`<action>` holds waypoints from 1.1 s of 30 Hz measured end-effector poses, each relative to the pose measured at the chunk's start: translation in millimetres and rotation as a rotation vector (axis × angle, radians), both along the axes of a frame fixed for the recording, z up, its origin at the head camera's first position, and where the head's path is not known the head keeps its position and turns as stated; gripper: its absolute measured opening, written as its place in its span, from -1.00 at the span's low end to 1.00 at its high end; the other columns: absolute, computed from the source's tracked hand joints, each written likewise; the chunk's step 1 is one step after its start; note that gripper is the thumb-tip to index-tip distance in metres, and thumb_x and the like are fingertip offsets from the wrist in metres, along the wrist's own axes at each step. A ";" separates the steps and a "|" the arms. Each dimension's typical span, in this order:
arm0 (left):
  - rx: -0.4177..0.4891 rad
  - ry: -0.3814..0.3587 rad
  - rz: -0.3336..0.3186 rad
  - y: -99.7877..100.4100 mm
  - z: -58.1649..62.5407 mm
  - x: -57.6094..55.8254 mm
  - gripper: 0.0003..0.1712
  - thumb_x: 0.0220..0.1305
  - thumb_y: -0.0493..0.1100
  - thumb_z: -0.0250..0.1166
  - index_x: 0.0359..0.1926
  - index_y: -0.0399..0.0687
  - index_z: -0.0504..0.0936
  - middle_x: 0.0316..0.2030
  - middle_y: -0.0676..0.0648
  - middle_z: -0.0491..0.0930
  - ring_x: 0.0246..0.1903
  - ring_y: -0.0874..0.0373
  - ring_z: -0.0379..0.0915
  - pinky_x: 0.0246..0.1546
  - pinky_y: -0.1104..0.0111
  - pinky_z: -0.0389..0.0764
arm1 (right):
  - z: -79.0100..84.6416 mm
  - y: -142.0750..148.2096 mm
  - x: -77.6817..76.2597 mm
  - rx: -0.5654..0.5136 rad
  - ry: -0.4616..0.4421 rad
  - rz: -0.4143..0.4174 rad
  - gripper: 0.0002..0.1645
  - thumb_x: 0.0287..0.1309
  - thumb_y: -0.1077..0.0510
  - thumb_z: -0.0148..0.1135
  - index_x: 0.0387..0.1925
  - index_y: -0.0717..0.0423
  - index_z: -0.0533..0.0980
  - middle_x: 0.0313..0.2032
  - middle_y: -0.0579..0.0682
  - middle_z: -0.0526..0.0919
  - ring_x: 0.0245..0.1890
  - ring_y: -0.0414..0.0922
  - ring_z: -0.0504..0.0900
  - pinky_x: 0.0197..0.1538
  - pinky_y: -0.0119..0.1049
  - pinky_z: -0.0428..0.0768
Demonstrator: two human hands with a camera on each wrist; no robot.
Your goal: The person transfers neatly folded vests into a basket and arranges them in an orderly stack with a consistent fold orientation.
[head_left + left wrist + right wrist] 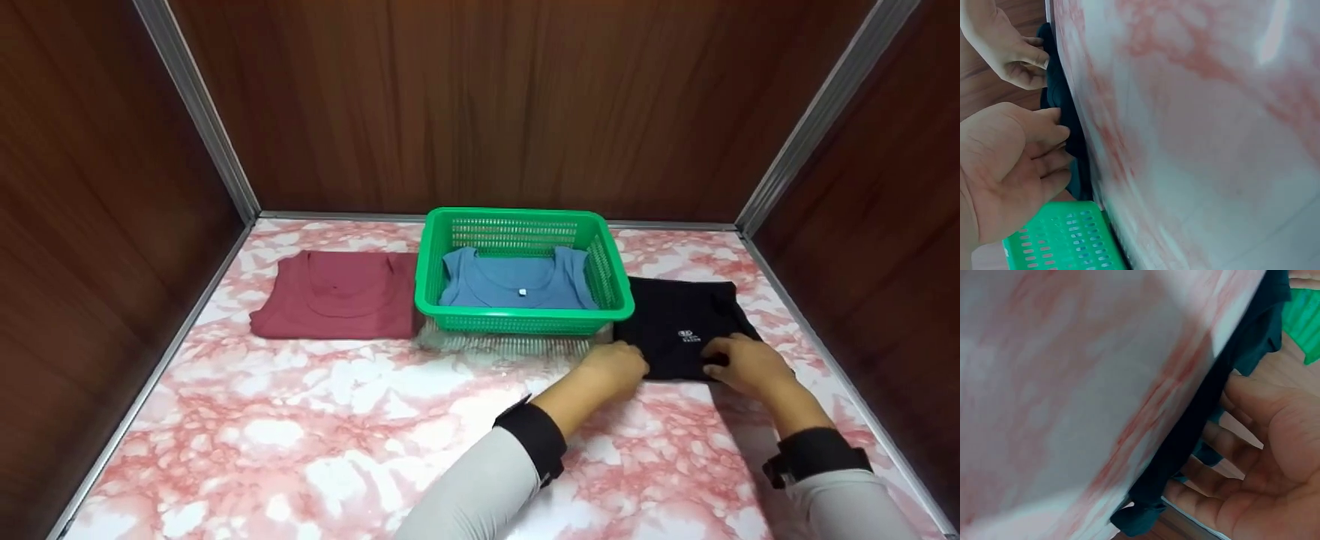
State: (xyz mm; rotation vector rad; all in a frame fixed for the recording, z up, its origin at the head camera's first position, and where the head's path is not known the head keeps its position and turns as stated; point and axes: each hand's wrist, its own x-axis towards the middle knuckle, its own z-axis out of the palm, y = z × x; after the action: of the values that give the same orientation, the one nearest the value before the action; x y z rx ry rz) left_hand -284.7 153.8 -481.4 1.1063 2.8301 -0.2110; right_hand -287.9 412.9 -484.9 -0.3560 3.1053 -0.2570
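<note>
A folded black garment point(667, 319) with a small white print lies on the table right of the green basket. My left hand point(615, 367) touches its near left corner. In the left wrist view the fingers point(1055, 169) of that hand meet the dark cloth point(1064, 107), bent slightly. My right hand point(754, 367) rests at the garment's right front part, thumb and fingers apart. Its loosely bent fingers point(1224, 444) touch the dark cloth point(1185, 433) in the right wrist view. The green basket point(525, 315) holds a folded blue sleeveless top point(517, 274).
A folded maroon top point(345, 300) lies left of the basket, against its side. Dark wood-look panels point(480, 105) enclose the back and both sides. Pink-and-white marbled covering spreads over the table point(300, 435).
</note>
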 end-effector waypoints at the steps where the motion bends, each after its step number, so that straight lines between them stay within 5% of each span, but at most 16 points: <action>1: -0.011 -0.001 0.004 0.4 0.1 2.1 -0.63 0.48 -0.04 0.17 0.21 0.41 0.65 0.21 0.21 0.55 0.17 0.25 0.43 0.08 0.38 0.57 | 0.3 -0.7 1.5 -0.003 -0.002 0.000 -0.65 0.21 0.05 0.41 -0.02 0.12 0.65 0.05 0.42 0.56 -0.05 0.49 0.59 -0.05 0.35 0.53; 12: -0.045 -0.047 0.044 1.5 2.8 15.1 -0.62 0.42 0.02 0.23 0.21 0.43 0.63 0.36 0.30 0.42 0.26 0.27 0.35 0.05 0.30 0.60 | 1.3 -3.2 10.4 -0.004 0.025 0.015 -0.67 0.17 0.07 0.43 -0.07 0.12 0.65 -0.03 0.34 0.59 -0.13 0.45 0.62 -0.12 0.34 0.55; 21: -0.013 -0.074 0.090 2.7 2.0 22.4 -0.71 0.35 0.03 0.30 0.07 0.35 0.70 0.17 0.23 0.55 0.13 0.27 0.40 -0.02 0.30 0.63 | 0.0 -7.6 16.4 -0.015 -0.011 -0.010 -0.68 0.17 0.05 0.44 -0.08 0.10 0.67 -0.05 0.30 0.59 -0.14 0.45 0.62 -0.11 0.33 0.55; 33: 0.008 -0.075 0.120 5.7 4.5 34.3 -0.71 0.28 0.08 0.35 0.02 0.29 0.74 0.15 0.19 0.59 0.18 0.20 0.47 0.02 0.31 0.62 | -1.6 -12.4 30.5 -0.018 -0.005 -0.030 -0.72 0.15 0.07 0.45 -0.14 0.11 0.68 -0.06 0.32 0.60 -0.11 0.48 0.60 -0.06 0.34 0.54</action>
State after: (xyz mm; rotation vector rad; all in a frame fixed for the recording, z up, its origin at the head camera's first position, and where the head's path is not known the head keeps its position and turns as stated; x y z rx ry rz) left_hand -250.4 159.5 -476.8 0.9208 2.8210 -0.1453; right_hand -257.4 400.5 -486.4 -0.3083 3.1070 -0.2858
